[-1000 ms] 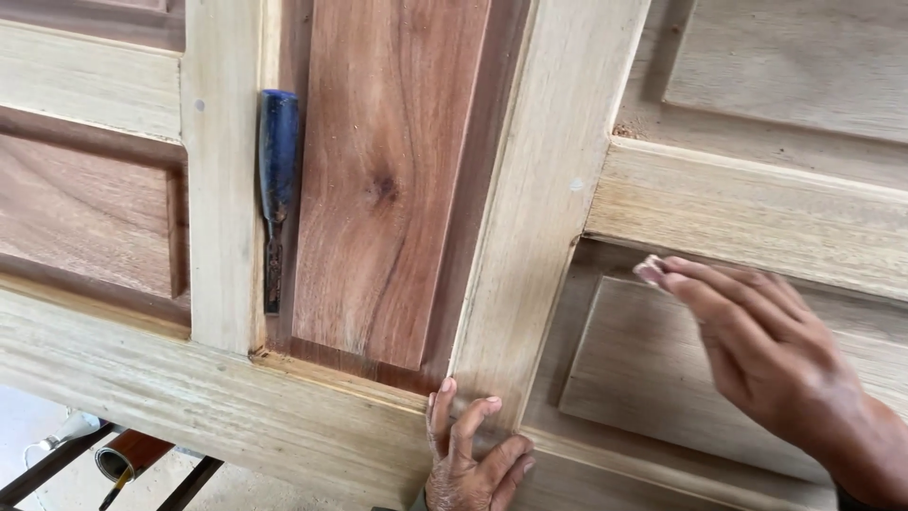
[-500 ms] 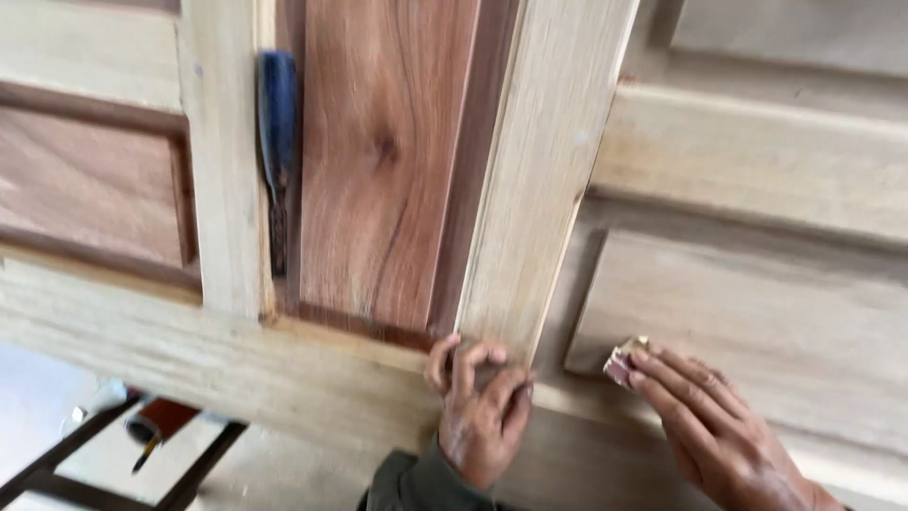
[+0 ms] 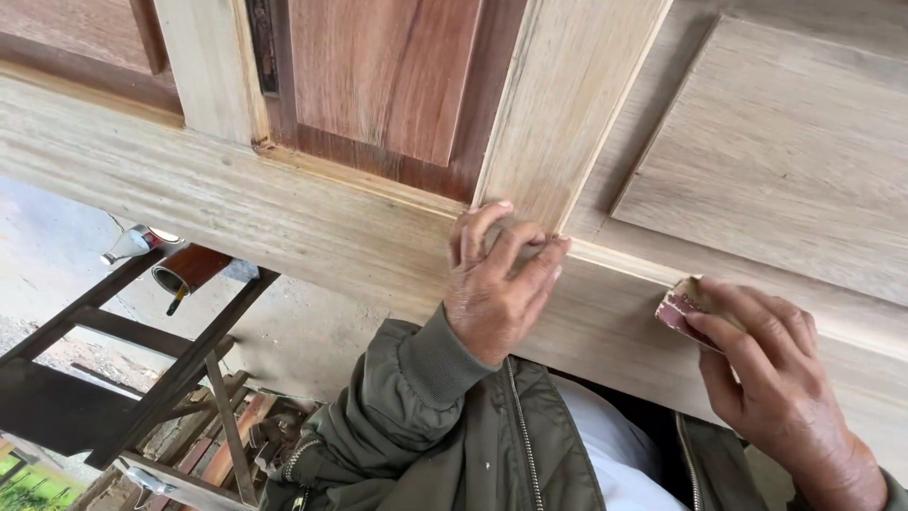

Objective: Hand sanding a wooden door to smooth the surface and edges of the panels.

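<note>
— Presently, what is held in the right hand?

— A small folded piece of sandpaper, reddish on its underside, is pinched between thumb and fingers. It is pressed against the pale bottom rail of a wooden door, just below the moulded edge of a light raised panel.

— And the left hand?

— Nothing is gripped. It is laid flat with fingers spread on the rail, fingertips touching the foot of the pale upright stile where the two members meet. An olive jacket sleeve is seen at the wrist.

— What else is noted on the door?

— A darker reddish-brown panel is set left of the stile. A dark narrow object is partly seen in the groove at the top edge; its kind cannot be told.

— Below the door?

— Dark metal frame bars are seen at lower left, with a brown cylindrical container near them, over a concrete floor.
</note>
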